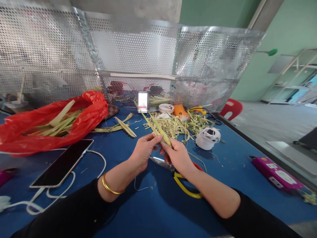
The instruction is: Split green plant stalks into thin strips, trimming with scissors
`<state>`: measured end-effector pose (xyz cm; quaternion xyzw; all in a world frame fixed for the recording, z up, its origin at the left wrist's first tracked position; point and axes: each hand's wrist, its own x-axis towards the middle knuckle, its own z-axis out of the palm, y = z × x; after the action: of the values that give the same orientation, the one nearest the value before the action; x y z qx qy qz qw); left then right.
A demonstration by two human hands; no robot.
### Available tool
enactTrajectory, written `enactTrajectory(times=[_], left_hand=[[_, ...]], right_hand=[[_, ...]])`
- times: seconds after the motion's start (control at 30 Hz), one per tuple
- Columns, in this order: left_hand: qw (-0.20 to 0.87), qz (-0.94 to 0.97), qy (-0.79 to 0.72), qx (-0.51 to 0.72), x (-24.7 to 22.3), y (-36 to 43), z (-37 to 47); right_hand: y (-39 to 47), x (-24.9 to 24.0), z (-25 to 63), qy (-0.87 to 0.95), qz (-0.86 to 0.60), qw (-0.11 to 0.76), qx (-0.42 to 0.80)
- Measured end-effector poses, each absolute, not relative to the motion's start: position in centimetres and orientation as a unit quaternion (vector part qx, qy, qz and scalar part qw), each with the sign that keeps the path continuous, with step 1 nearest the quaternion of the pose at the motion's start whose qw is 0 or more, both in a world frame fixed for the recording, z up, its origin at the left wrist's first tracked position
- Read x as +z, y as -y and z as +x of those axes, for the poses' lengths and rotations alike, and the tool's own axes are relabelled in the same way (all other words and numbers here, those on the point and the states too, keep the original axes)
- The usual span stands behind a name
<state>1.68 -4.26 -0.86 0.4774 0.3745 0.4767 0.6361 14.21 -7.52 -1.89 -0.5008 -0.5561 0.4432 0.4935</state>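
Both my hands meet above the middle of the blue table (111, 211), each pinching long pale-green plant leaves (162, 131) that point away from me. My left hand (145, 148), with a gold bangle at the wrist, has thumb and fingers closed on the leaf near its lower end. Close beside it, my right hand (179, 157) is closed on the same leaves; some of its fingertips are hidden. Beneath my hands lies a pair of scissors (187, 190) with yellow and red handles, the blades pointing left.
A red plastic bag (95, 109) holding long leaves is at the left, near a phone (61, 163) with a white cable. Cut leaf scraps (198, 124), white string (208, 138), a tape roll (166, 108) and a purple pack (276, 173) lie around. A perforated metal screen (133, 43) stands behind.
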Motion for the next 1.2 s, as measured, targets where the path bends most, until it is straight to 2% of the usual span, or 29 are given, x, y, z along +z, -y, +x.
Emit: enactTrajectory(times=[0.1, 0.27, 0.43, 0.53, 0.7, 0.93, 1.1, 1.2], left_hand=[[0.594, 0.466, -0.424, 0.500, -0.7, 4.3, 1.7], [0.641, 0.406, -0.400, 0.514, -0.8, 4.1, 1.9], [0.613, 0.387, -0.429, 0.540, -1.0, 3.7, 1.9], [0.633, 0.370, -0.421, 0.534, -0.8, 3.9, 1.9], [0.671, 0.394, -0.364, 0.513, -1.0, 4.3, 2.1], [0.613, 0.430, -0.434, 0.501, -2.0, 3.7, 1.9], [0.613, 0.426, -0.430, 0.507, -1.4, 3.7, 1.8], [0.630, 0.390, -0.416, 0.528, -0.9, 3.6, 1.7]], right_hand=[[7.5, -2.0, 14.2, 0.551, -0.515, 0.513, 0.410], [7.5, -2.1, 14.4, 0.593, -0.531, 0.483, 0.365], [7.6, -2.3, 14.8, 0.708, -0.547, 0.407, 0.184], [7.6, -2.2, 14.9, 0.721, -0.552, 0.398, 0.135], [7.3, -2.2, 15.1, 0.662, -0.557, 0.448, 0.224], [6.9, -2.5, 14.9, 0.594, -0.520, 0.494, 0.365], [6.5, -2.3, 15.2, 0.560, -0.532, 0.495, 0.398], [6.2, -2.5, 15.7, 0.569, -0.545, 0.491, 0.372]])
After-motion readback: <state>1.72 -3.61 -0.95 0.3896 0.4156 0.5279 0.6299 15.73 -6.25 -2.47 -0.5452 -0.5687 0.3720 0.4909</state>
